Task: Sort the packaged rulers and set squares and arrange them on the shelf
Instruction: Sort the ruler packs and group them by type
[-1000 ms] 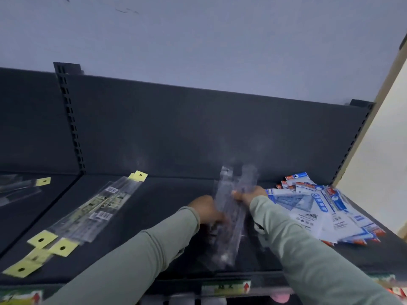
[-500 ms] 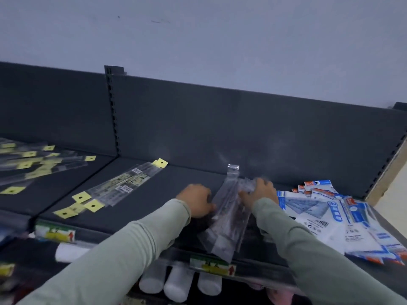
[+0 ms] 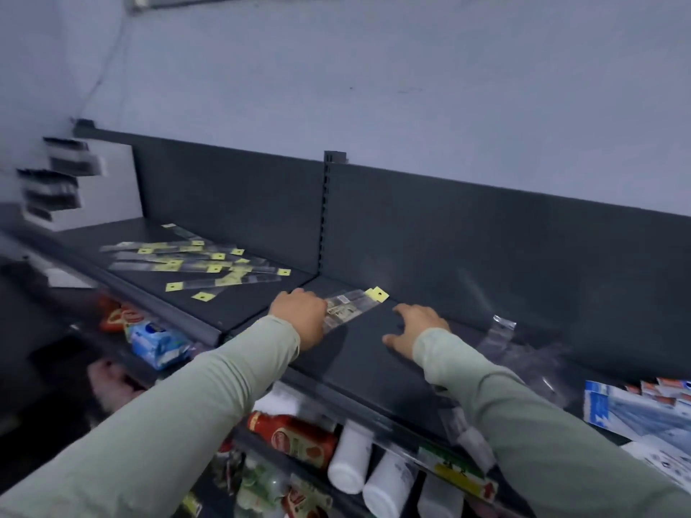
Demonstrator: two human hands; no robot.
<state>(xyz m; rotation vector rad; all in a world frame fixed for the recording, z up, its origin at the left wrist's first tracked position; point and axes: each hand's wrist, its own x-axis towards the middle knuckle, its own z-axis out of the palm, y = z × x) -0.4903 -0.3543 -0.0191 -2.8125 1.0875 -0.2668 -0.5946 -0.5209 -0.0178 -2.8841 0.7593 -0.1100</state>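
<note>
A few long clear ruler packs (image 3: 349,310) with a yellow hang tag (image 3: 377,294) lie on the dark shelf (image 3: 374,372). My left hand (image 3: 299,317) covers their near end, fingers curled down over them. To the right, my right hand (image 3: 415,329) is spread with straight fingers just over the bare shelf and holds nothing. A bundle of clear plastic packs (image 3: 503,340) lies right of that hand. Blue and white set square packs (image 3: 635,409) are heaped at the far right. Several more yellow-tagged ruler packs (image 3: 194,263) are scattered on the left shelf section.
A slotted upright (image 3: 329,218) splits the dark back panel between the two shelf sections. Below the shelf's front edge sit white bottles (image 3: 351,465), a red bottle (image 3: 295,441) and a blue packet (image 3: 160,343). A price label strip (image 3: 460,471) runs along the front lip.
Both hands have let go of the clear bundle, which now lies on the shelf at right. My left hand has moved left onto the yellow-tagged ruler packs. My view has swung left.
</note>
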